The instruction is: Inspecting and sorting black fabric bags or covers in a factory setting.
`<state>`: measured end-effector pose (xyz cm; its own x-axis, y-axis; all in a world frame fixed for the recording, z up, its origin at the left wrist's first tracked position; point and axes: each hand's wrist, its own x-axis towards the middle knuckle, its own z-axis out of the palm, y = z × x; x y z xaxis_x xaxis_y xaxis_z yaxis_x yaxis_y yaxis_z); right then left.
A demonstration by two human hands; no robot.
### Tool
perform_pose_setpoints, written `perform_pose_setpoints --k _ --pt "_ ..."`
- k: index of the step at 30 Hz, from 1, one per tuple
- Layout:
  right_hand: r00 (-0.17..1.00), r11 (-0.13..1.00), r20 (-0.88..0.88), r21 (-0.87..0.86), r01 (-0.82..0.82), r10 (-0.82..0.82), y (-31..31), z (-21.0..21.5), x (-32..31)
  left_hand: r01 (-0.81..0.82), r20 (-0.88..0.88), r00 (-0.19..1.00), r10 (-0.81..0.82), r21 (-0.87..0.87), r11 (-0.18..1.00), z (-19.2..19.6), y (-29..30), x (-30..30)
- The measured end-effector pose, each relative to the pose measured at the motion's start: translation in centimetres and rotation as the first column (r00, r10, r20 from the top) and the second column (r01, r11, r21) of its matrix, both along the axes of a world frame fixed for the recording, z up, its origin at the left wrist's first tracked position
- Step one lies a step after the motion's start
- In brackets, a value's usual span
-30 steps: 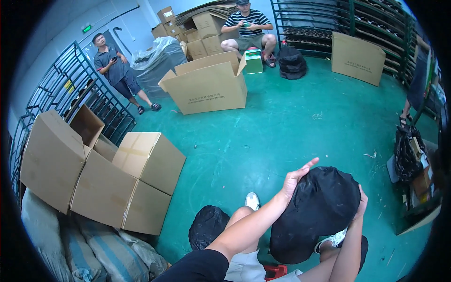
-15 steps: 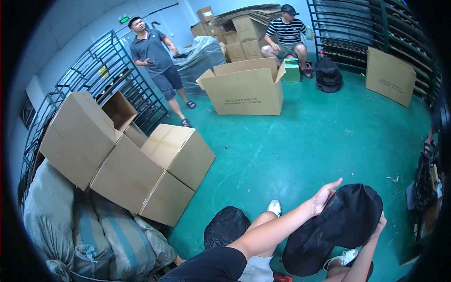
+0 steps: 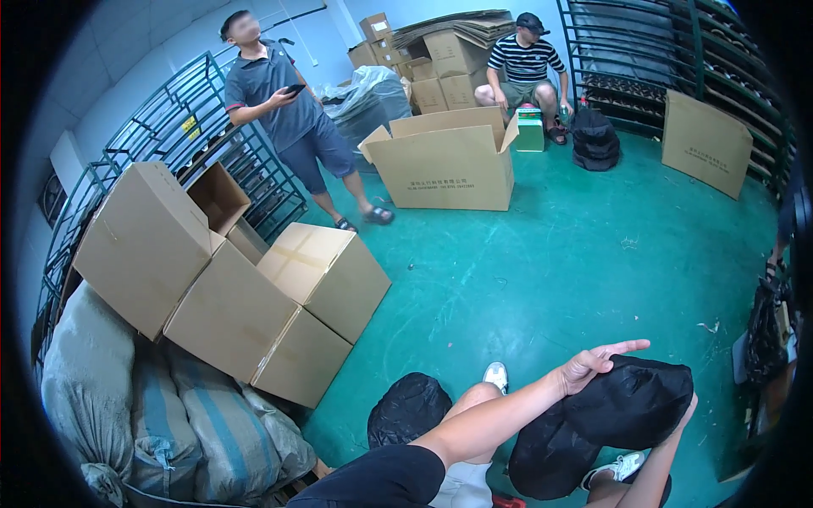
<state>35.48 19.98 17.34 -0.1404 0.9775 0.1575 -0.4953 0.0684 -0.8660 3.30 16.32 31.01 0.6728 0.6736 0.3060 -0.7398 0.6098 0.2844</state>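
A black, rounded fabric bundle (image 3: 631, 402) is raised in front of my right leg; I cannot tell if it is a bag or a cover. My left hand (image 3: 586, 371) touches its upper left edge, index finger stretched out and thumb apart. On its right edge, my right hand (image 3: 688, 416) is closed round the cloth, most fingers hidden behind it. Directly below and left, a second black fabric part (image 3: 550, 457) hangs between my legs; whether the two are joined is unclear. Another black bundle (image 3: 408, 409) lies by my left leg.
Stacked cartons (image 3: 233, 311) and woven sacks (image 3: 222, 444) stand at left. An open carton (image 3: 453, 173) sits ahead on the green floor (image 3: 474, 288). A standing person (image 3: 275, 106) holds a phone; another person (image 3: 525, 68) sits near a black backpack (image 3: 595, 137). Dark bags (image 3: 766, 330) are at right.
The raised bundle's top has sunk and tipped to the right. My left hand has shifted slightly right and down, its index finger now pointing right. The standing person has stepped nearer, raising the phone.
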Motion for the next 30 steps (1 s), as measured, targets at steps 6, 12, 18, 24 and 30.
perform_pose_setpoints --k 6,12,18,24,30 --pt "0.949 0.93 0.064 -0.19 0.315 -0.309 -1.5 3.3 -1.8 -0.24 -0.308 0.89 0.338 0.315 0.918 -1.0 0.9 -0.1" --pt "0.854 0.848 -0.478 -0.348 -0.4 0.207 -3.5 4.5 -5.5 -0.277 -0.252 0.928 0.274 0.023 0.961 -1.8 0.8 -2.3" --pt "0.785 0.82 -0.447 -0.172 -0.546 0.429 -3.7 7.7 -6.9 -0.212 -0.152 0.967 0.202 -0.049 0.976 -1.9 1.5 -0.9" --pt "0.631 0.782 -0.599 -0.014 -0.623 0.493 -3.3 7.9 -6.2 -0.176 -0.127 0.977 0.168 -0.049 0.983 -3.7 1.9 -1.5" --pt "0.788 0.887 -0.544 -0.156 -0.434 0.29 -2.9 6.8 -5.0 -0.079 -0.143 0.987 0.067 -0.081 0.994 -2.4 1.8 -1.3"
